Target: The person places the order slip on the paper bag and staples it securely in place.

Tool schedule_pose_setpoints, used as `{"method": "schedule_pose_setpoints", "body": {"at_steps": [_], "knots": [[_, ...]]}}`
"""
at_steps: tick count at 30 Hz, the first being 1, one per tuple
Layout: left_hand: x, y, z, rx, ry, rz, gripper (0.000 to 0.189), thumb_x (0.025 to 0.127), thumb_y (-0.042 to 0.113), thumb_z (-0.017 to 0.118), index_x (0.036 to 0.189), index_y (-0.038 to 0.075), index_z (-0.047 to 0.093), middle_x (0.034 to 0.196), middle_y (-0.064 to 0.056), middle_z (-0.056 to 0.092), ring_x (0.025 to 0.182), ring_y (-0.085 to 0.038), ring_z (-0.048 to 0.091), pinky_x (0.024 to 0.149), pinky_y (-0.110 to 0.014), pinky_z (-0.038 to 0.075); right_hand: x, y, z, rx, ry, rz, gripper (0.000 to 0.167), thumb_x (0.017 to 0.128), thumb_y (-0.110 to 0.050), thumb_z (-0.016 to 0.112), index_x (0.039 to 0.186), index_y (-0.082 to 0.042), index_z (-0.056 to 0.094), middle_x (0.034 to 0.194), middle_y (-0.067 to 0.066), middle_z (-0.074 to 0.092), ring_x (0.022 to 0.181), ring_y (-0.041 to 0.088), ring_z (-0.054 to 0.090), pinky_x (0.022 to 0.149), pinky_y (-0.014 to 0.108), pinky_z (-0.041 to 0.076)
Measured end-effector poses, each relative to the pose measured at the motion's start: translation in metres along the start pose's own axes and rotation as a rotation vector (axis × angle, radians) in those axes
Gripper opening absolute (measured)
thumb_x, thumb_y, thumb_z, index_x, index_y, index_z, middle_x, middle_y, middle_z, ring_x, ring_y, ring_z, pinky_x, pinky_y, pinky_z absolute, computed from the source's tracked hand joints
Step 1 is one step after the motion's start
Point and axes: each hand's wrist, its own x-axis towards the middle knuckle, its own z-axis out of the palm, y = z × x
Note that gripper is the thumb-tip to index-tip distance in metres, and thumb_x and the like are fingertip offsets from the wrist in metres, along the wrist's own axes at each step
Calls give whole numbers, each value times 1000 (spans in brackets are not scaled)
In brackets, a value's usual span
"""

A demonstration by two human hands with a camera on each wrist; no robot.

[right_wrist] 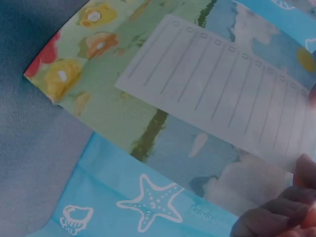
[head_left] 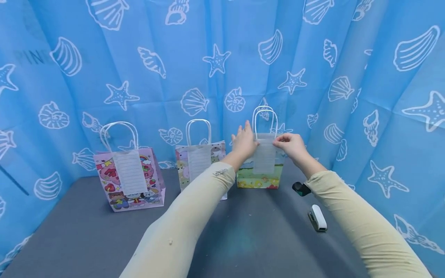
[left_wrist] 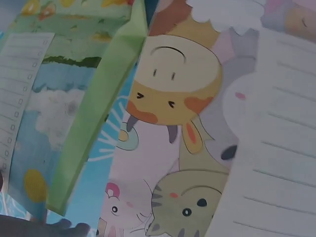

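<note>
A paper gift bag (head_left: 259, 182) with a painted meadow and flowers stands on the right, its white handles (head_left: 265, 110) upright. Against its front lies a lined paper sheet (head_left: 264, 160) with a column of small checkboxes. My right hand (head_left: 292, 146) pinches the sheet's upper right corner between thumb and fingers, at the bag's top edge; the right wrist view shows the lined sheet (right_wrist: 212, 89) there. At the upper left, my left hand (head_left: 244, 143) touches the sheet's edge with the thumb, its other fingers raised and spread beside the handles.
A pink cartoon bag (head_left: 158, 173) and an animal-print bag (head_left: 182, 170) stand to the left, each with a lined sheet on its front. A white-topped stapler (head_left: 318, 218) and a small black object (head_left: 300, 189) lie at right. A blue shell-print curtain (head_left: 215, 88) hangs behind.
</note>
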Motion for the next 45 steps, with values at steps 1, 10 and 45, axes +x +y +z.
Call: {"method": "schedule_pose_setpoints", "body": {"at_steps": [1,10,45], "knots": [[1,-1,0,-2,-1,-6,85,93,29,66,156,7,13,153,-8,35,145,-24,20,115,-46,13,0,-1,1,2,2,4,21,96,-12,61,105,7,61,105,17,60,96,26,52,81,38,45],[3,3,2,79,18,23,64,92,31,67,147,14,40,138,-3,54,131,-22,44,109,-46,30,-2,0,-1,-9,22,28,24,97,-13,60,108,8,61,110,21,59,99,27,52,83,38,44],[-6,-6,-10,-121,-107,54,14,96,17,63,105,7,68,96,-5,67,86,-17,62,72,-27,49,3,9,-4,-262,-107,-202,30,100,-23,57,106,6,62,104,25,63,93,34,58,76,45,47]]}}
